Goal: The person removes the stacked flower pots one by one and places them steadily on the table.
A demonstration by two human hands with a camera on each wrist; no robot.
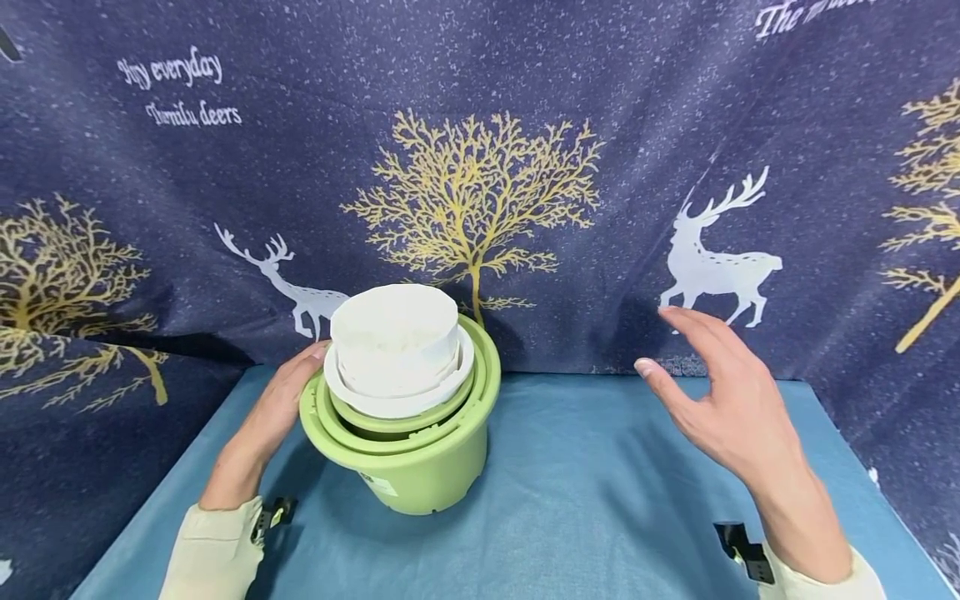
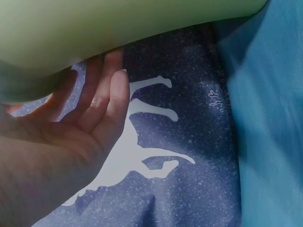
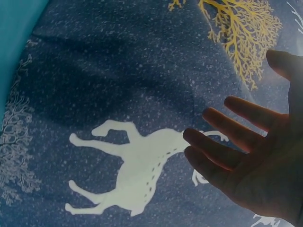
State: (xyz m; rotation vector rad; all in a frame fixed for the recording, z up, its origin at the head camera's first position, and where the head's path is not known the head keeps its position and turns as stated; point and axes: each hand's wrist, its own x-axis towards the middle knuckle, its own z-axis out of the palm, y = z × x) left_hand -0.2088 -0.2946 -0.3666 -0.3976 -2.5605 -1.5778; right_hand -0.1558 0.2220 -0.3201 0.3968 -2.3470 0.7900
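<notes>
A green plastic flowerpot (image 1: 438,467) holds a nested stack: another green pot (image 1: 352,429) inside it, then white round pots (image 1: 393,350) on top. My left hand (image 1: 288,387) is at the left side of the stack, its fingertips right at the green rim. In the left wrist view the fingers (image 2: 111,101) reach up, loosely extended, beside the green wall, which hides part of them. Well to the right of the stack, my right hand (image 1: 731,404) hovers over the table with thumb and fingers spread apart and nothing between them.
A blue cloth covers the table (image 1: 555,500). Behind it hangs a dark blue curtain (image 1: 570,317) printed with gold trees and white deer, close at the back of the pots. A label (image 1: 378,483) is stuck on the outer pot's front.
</notes>
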